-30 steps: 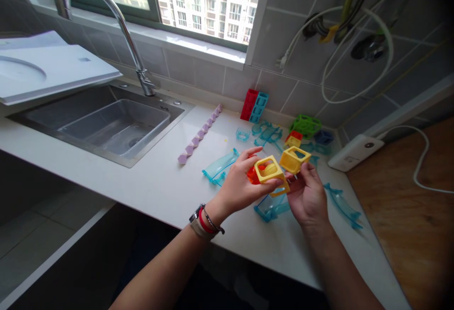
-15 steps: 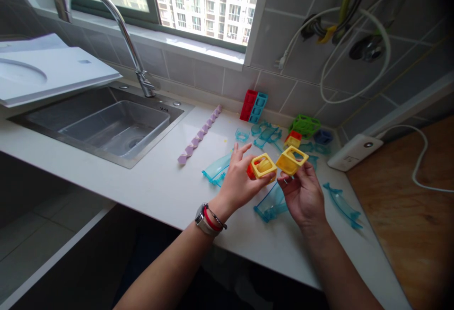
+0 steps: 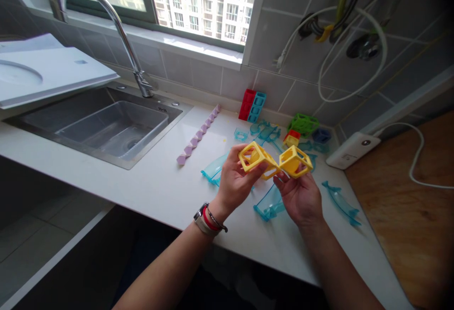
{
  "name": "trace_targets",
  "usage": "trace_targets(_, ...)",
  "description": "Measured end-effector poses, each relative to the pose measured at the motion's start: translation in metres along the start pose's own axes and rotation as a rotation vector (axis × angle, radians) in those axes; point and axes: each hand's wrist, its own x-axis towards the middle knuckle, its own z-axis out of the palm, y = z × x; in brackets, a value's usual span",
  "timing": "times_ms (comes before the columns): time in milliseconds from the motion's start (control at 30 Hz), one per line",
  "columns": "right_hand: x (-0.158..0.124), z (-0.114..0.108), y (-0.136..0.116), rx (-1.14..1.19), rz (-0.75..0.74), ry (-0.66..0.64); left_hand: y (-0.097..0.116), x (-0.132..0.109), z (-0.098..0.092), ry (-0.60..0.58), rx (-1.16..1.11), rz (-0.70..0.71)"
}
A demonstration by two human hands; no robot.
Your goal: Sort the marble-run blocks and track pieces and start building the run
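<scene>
Above the white countertop (image 3: 159, 182) I hold two yellow open-frame plastic cubes side by side. My left hand (image 3: 232, 182) grips the left yellow cube (image 3: 254, 157), tilted, with fingers curled under it. My right hand (image 3: 300, 196) grips the right yellow cube (image 3: 295, 161) from below. The two cubes touch or nearly touch at their inner edges. Clear blue curved track pieces (image 3: 269, 203) lie on the counter under my hands.
A steel sink (image 3: 106, 120) with a tall faucet (image 3: 106, 21) sits at left. A pink zigzag strip (image 3: 198, 137), red and blue blocks (image 3: 252, 105), a green frame cube (image 3: 304, 124) and more blue track pieces (image 3: 342, 203) lie around. A white device (image 3: 351, 150) with a cable stands at right.
Both hands have risen slightly and tilted the cubes; the left cube has turned so that the red piece seen behind it earlier is out of sight. The cubes are now closer together.
</scene>
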Motion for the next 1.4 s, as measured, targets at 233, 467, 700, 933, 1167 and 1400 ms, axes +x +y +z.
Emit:
trace_targets(233,-0.0041,0.0037,0.0026,-0.023,0.034,-0.076,0.0016,0.0003,-0.001,0.044,-0.146,-0.184)
trace_targets(467,-0.0064,0.0064,0.0004,0.008,0.115,-0.097,0.0054,0.0035,-0.0017,0.066,-0.29,-0.227)
trace_targets(700,0.0008,0.0006,0.0021,0.03,0.103,-0.051,0.0044,0.0081,-0.0045,0.133,-0.262,-0.261)
trace_targets(933,0.0008,0.0007,0.0038,-0.024,0.066,-0.051,0.0004,0.008,-0.0044,0.045,-0.218,-0.317)
trace_targets(1167,-0.0005,0.006,0.0073,-0.054,-0.026,-0.04,0.0059,0.0026,0.0006,-0.075,-0.187,-0.385)
trace_targets(1400,-0.0044,0.0076,0.0094,-0.112,-0.088,-0.06,0.0043,0.0012,0.0027,-0.072,-0.134,-0.353)
